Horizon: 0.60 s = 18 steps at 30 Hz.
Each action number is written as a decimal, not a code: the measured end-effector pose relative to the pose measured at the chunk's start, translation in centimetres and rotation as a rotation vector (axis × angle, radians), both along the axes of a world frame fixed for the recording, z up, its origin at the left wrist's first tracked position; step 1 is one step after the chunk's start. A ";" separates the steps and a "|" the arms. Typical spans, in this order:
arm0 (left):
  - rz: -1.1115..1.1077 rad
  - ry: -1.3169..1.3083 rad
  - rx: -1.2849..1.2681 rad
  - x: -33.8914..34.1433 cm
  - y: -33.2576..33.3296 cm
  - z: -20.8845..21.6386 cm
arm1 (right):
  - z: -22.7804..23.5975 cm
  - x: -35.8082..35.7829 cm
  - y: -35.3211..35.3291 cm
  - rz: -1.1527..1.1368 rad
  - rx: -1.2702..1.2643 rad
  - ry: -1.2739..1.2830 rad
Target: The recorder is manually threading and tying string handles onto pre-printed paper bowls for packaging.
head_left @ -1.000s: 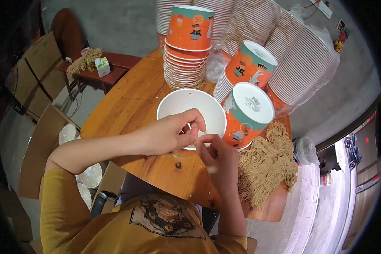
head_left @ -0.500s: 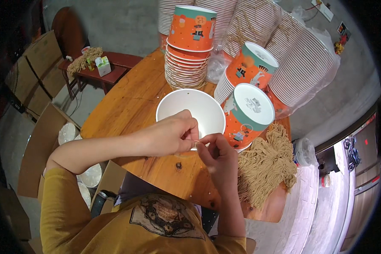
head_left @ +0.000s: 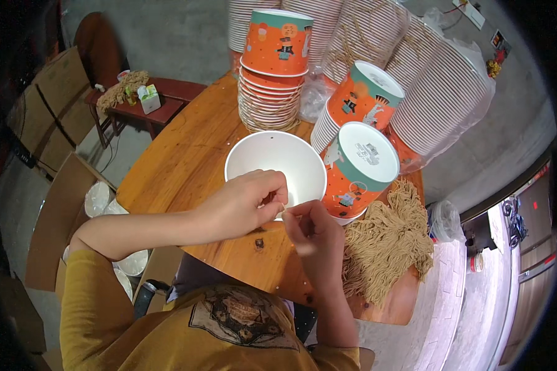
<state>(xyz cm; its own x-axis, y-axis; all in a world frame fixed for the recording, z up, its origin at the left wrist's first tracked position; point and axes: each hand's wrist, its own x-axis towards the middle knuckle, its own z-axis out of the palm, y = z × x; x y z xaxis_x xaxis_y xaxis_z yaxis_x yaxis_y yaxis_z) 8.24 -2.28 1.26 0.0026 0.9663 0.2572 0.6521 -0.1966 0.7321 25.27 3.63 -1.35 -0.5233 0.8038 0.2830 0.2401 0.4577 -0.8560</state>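
A white-lined paper bucket point(head_left: 263, 151) stands on the wooden table in front of me, its open mouth facing up. Over its near rim, my left hand point(head_left: 247, 201) pinches a thin tan cord between thumb and fingertips. Close against it, my right hand point(head_left: 319, 238) pinches the same cord, thumb and index finger together. Only a tiny piece of cord shows between the fingertips. A loose bundle of tan cords point(head_left: 387, 247) lies right of my right hand. An orange and green bucket point(head_left: 359, 167), upside down, stands between bundle and white interior.
A stack of orange buckets with cords point(head_left: 272, 93) rises at the back of the wooden table point(head_left: 179, 161). Tall plastic-wrapped bucket stacks point(head_left: 439, 93) fill the back right. On the left are a cardboard box point(head_left: 59, 213) holding buckets and a red bench point(head_left: 173, 89).
Both hands have shifted slightly while staying together at the near rim. Less of the cord shows between my fingers. The whole view has moved a little.
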 end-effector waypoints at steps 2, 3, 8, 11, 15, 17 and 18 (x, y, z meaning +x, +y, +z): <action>0.012 -0.098 -0.067 0.1 -0.1 0.1 | -0.2 0.0 0.0 0.004 0.005 0.004; 0.017 -0.131 -0.082 0.1 -0.1 0.0 | -0.3 0.0 0.0 0.008 0.010 0.008; 0.010 -0.189 -0.100 0.1 -0.1 -0.3 | -0.4 -0.1 -0.1 0.031 0.020 0.045; -0.017 -0.245 -0.101 0.1 0.0 -0.2 | -0.4 0.0 0.1 0.014 0.022 0.043; -0.070 -0.288 -0.125 0.2 0.0 0.2 | -0.9 0.3 0.6 -0.017 0.013 0.029; -0.094 -0.297 -0.141 0.1 0.0 0.2 | -0.9 0.3 0.6 -0.019 -0.002 0.020; -0.103 -0.323 -0.150 0.1 0.0 0.0 | -0.9 0.3 0.6 -0.020 -0.016 0.009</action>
